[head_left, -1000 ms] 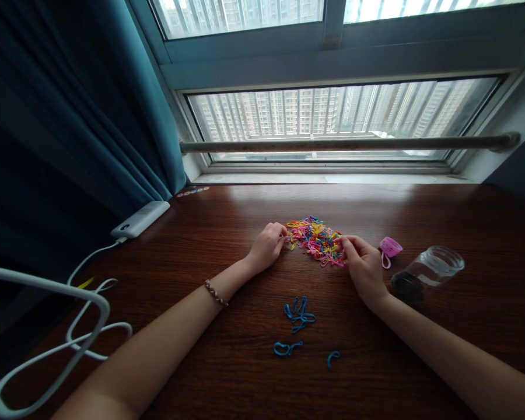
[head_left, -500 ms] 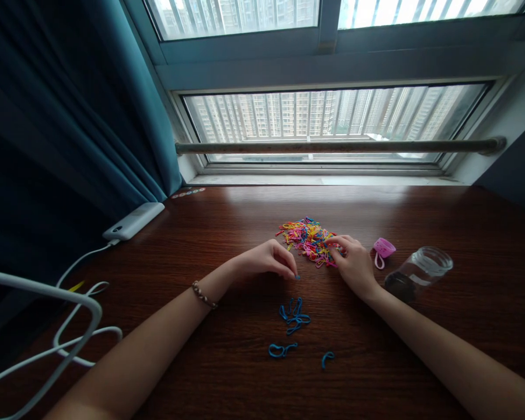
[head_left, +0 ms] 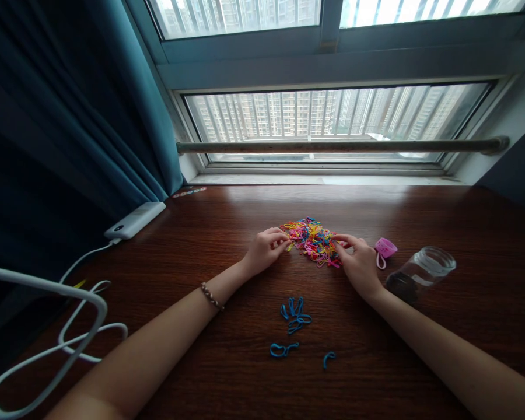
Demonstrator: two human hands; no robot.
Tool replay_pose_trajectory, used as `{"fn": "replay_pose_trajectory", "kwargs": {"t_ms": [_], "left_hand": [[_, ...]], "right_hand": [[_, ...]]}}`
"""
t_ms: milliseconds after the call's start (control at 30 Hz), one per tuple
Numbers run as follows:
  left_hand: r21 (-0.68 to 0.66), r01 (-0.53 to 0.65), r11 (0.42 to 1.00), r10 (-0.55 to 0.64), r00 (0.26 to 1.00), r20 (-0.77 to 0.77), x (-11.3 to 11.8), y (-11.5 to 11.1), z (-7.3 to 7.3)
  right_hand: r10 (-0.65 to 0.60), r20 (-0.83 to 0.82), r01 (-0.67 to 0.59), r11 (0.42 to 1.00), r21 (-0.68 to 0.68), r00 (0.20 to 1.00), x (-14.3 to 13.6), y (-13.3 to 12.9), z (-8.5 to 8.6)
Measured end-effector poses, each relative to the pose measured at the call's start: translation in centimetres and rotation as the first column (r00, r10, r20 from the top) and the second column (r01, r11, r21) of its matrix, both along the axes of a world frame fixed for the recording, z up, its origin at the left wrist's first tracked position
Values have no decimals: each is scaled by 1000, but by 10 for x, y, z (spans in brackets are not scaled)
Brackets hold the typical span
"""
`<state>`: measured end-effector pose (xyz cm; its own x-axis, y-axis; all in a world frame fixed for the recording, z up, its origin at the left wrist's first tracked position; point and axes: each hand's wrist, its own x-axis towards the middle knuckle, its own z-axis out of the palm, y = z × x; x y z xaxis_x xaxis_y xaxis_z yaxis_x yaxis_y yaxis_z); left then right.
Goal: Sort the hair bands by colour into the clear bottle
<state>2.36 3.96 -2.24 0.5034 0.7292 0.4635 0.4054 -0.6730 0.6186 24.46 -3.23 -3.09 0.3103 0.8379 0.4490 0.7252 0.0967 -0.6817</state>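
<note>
A heap of small, colourful rubber bands (head_left: 311, 240) lies on the brown wooden table. At its left edge is my left hand (head_left: 266, 249), thumb and fingers drawn together; what they may hold is too small to make out. My right hand (head_left: 359, 265) reaches the heap's right edge. Its index finger is stretched out and its thumb is slightly apart, with nothing visible between them. Nearer to me lie several blue rubber bands (head_left: 296, 319) in a loose cluster. Two joined-looking blue bands (head_left: 283, 350) and a single curved blue band (head_left: 329, 358) lie below it.
Right of my right hand are a pink cap with a loop (head_left: 385, 247) and a clear jar (head_left: 431, 265) lying tilted. White cables (head_left: 91, 303) curl at the left, one running to a white power bank (head_left: 135, 221) beside the blue curtain (head_left: 126, 116). A window stands behind.
My left hand has moved up and away from me, from above the blue cluster to the heap's left edge. The blue piece at its fingertips no longer shows. My right hand has barely moved.
</note>
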Motion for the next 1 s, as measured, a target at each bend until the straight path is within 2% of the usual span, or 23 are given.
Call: {"fn": "replay_pose_trajectory", "kwargs": {"t_ms": [133,300,433,533,600,667,733,800,867,900,933,1000], "left_hand": [[103,-20,994,30,995,-95,0,-1,-3],[111,6,994,11,988,-153,0,-2,-3],[124,9,992,12,987,-162,0,-2,-5],[151,22,988,3,987,-161,0,-2,-5],[178,47,983,-16,986,-168,1,-4,-2],[199,88,976,-45,977,-207,2,-6,1],[196,136,971,-76,955,-288,4,-9,5],[160,185,970,-111,916,-386,5,-12,7],[108,223,969,-150,874,-462,7,-13,8],[87,231,969,-162,861,-482,7,-13,8],[74,227,971,-163,857,-489,7,-13,7],[69,186,980,-131,869,-477,7,-12,5]], "right_hand": [[-11,-95,8,999,-38,995,2,2,-2],[23,-173,-30,999,-36,985,2,3,-4],[-16,-199,7,999,-44,980,2,3,-2],[-13,-190,15,1000,9,982,0,0,2],[39,-147,-27,996,81,988,-5,-5,6],[177,-51,-167,973,161,983,-13,-14,11],[403,96,-414,888,198,910,-23,-24,15],[619,250,-663,731,161,744,-32,-34,18],[742,364,-814,575,84,563,-38,-42,20],[771,397,-850,525,49,499,-40,-44,21],[785,414,-868,496,25,460,-41,-45,22],[792,408,-870,493,10,453,-39,-45,22]]}}
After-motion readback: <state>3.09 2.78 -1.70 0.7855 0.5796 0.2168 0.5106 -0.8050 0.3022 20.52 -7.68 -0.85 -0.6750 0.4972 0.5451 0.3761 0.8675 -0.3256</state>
